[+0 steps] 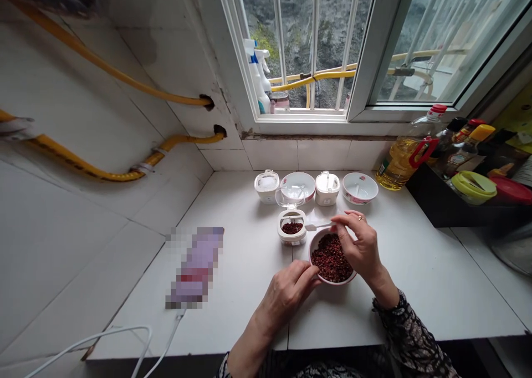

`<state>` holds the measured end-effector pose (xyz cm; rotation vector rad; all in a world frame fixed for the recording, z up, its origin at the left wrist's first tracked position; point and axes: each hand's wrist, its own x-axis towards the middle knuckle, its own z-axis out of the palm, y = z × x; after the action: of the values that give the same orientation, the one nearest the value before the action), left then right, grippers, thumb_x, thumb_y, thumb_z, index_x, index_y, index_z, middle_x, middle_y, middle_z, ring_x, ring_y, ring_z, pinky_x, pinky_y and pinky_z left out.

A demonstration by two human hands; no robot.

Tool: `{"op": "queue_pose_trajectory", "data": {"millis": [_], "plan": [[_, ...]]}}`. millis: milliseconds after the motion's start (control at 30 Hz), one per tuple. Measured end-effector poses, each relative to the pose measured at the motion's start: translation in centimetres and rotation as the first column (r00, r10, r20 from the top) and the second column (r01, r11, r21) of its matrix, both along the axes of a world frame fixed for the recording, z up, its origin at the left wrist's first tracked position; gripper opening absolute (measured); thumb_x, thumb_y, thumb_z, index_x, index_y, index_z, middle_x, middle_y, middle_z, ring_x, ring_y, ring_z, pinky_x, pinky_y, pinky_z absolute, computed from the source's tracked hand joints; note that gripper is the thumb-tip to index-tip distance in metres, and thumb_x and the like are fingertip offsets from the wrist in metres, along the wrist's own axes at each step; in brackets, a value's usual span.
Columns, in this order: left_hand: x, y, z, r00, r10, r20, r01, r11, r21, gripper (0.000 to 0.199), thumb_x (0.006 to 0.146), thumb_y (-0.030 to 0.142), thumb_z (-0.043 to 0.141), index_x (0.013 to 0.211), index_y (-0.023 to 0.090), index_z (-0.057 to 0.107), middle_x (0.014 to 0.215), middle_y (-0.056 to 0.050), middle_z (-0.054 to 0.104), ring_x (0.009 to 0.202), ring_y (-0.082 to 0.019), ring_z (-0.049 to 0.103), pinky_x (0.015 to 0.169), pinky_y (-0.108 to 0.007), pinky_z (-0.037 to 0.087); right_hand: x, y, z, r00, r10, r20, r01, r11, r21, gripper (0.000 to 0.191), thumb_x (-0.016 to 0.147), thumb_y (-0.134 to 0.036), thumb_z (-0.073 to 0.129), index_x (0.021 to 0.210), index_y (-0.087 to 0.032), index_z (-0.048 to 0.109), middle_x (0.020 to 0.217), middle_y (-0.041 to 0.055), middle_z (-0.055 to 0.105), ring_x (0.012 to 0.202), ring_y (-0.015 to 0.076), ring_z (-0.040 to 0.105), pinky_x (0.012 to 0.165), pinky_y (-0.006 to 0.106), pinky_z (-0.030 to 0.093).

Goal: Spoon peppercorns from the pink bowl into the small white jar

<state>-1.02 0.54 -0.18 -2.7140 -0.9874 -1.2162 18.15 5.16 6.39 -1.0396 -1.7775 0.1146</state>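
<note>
My left hand (285,292) grips the near left rim of a bowl (338,283) filled with dark red peppercorns (332,259). Between the fingertips of my right hand (359,245) is a small white spoon (319,226), held above the bowl's far edge. The spoon's tip points left, close beside a white seasoning jar (291,239). That jar's clear lid stands raised, and more dark red peppercorns lie inside. What the spoon's tip carries, if anything, is too small to tell.
Behind stand two white seasoning jars (266,188) (327,189) and two flowered bowls (305,192) (360,188). An oil bottle (397,153) and a black box (430,198) of condiments are at right. A blurred purple object (199,264) with a white cable lies left.
</note>
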Motion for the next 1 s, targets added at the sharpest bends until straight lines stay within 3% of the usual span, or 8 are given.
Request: {"op": "queue_pose_trajectory", "data": {"millis": [133,400,567,700,833,1000], "plan": [[-0.1,-0.1,0.0,1.0,0.0,-0.01,0.0,1.0,-0.025,0.018,0.103,0.027,0.044,0.11,0.015,0.055,0.09,-0.008,0.065,0.077,-0.016,0.064,0.064,-0.025,0.054,1.7,0.1,-0.5,0.996,-0.061,0.065,0.07,0.987,-0.144,0.018,0.087,-0.014,0.049,0.081,-0.022,0.064,0.07,0.0011,0.07,0.073,0.0202,0.065,0.079,0.036,0.048],[-0.2,-0.1,-0.1,1.0,0.003,-0.007,-0.003,1.0,-0.024,0.018,0.103,0.026,0.044,0.112,0.016,0.055,0.09,-0.008,0.065,0.076,-0.016,0.065,0.064,-0.024,0.054,0.8,-0.2,-2.1,0.971,0.047,0.236,0.021,0.96,-0.278,0.022,0.087,-0.01,0.044,0.08,-0.019,0.062,0.07,0.0012,0.07,0.063,0.0159,0.061,0.091,0.04,0.038],[-0.1,-0.1,-0.1,1.0,-0.009,-0.003,0.009,0.999,-0.034,0.017,0.102,0.025,0.045,0.111,0.015,0.055,0.09,-0.008,0.066,0.077,-0.017,0.065,0.064,-0.025,0.055,0.8,-0.2,-2.1,0.99,0.006,0.138,0.044,0.933,-0.356,0.024,0.086,-0.013,0.044,0.077,-0.022,0.065,0.074,0.0018,0.073,0.073,0.0186,0.063,0.09,0.038,0.04],[-0.2,-0.1,-0.2,1.0,-0.011,-0.003,0.011,0.999,-0.032,0.017,0.102,0.025,0.046,0.111,0.015,0.056,0.09,-0.008,0.065,0.078,-0.016,0.065,0.065,-0.025,0.055,1.3,0.1,-2.1,0.996,-0.08,0.033,0.086,0.894,-0.439,0.023,0.083,-0.019,0.046,0.075,-0.023,0.067,0.063,0.0017,0.068,0.081,0.0225,0.063,0.086,0.036,0.043],[-0.2,0.0,-0.2,1.0,-0.012,-0.001,0.012,1.0,-0.019,0.017,0.102,0.025,0.046,0.111,0.015,0.056,0.09,-0.008,0.065,0.077,-0.016,0.064,0.064,-0.025,0.055,1.6,0.2,-1.5,0.993,-0.094,-0.068,0.044,0.848,-0.528,0.021,0.082,-0.023,0.046,0.073,-0.022,0.066,0.054,-0.0009,0.064,0.069,0.0203,0.062,0.084,0.035,0.043],[-0.1,-0.1,-0.1,1.0,-0.014,-0.005,0.014,0.999,-0.037,0.017,0.103,0.025,0.045,0.111,0.015,0.055,0.091,-0.008,0.065,0.079,-0.016,0.065,0.065,-0.025,0.055,1.7,0.2,-1.0,0.967,-0.117,-0.227,-0.051,0.782,-0.621,0.02,0.078,-0.027,0.048,0.071,-0.02,0.065,0.053,-0.0018,0.06,0.056,0.0163,0.058,0.065,0.029,0.045]]}}
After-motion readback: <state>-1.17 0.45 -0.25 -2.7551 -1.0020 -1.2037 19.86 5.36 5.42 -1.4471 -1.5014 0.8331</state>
